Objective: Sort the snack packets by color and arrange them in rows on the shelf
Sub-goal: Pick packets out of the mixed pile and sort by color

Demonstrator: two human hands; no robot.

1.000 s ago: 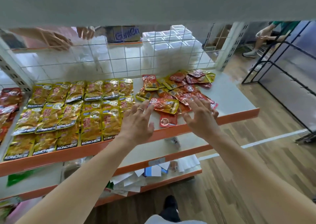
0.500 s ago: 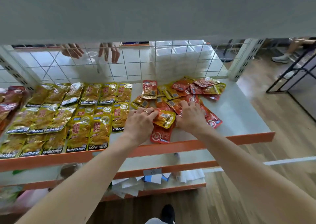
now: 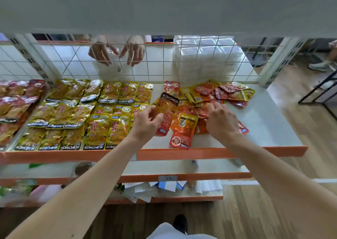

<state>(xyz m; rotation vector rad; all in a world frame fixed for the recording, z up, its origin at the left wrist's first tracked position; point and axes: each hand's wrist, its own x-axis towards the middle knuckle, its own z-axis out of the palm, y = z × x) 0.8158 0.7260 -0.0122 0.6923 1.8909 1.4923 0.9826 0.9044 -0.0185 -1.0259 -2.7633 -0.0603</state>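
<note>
- Grips one orange packet (image 3: 168, 109) in the left hand (image 3: 146, 125), thumb across the printed face and fingers curled behind; held above the shelf with the brand name inverted, probably to check the colour before assigning a row.
- Reaches with the right hand (image 3: 222, 122) into the mixed pile (image 3: 209, 96), fingers bent down onto the packets; impossible to tell whether pinching one or merely pressing on them.
- Shows the mixed pile on the right half of the shelf (image 3: 273, 129), with red, orange and yellow pieces overlapping at random angles: judged to be unsorted stock.
- Shows the yellow rows (image 3: 82, 114) left of centre on the same shelf, overlapped like tiles with brand strips toward the front edge, presumably for readable labels and dense packing.
- Shows darker red packets (image 3: 16, 102) at the far left, just beside the yellow block, grouped by colour.
- Flat rectangular foil pouches throughout: glossy, crinkled, reflective, likely slippery when layered.
- Smooth white shelf board with an orange front lip; white wire grid (image 3: 164, 65) at the back, probably a stop against packets sliding off.
- Behind the grid: another person's hands (image 3: 116, 53) and a stack of clear plastic trays (image 3: 206, 56), on the far side.
- Judged stage: yellow largely arranged, orange and red selection in progress.
</note>
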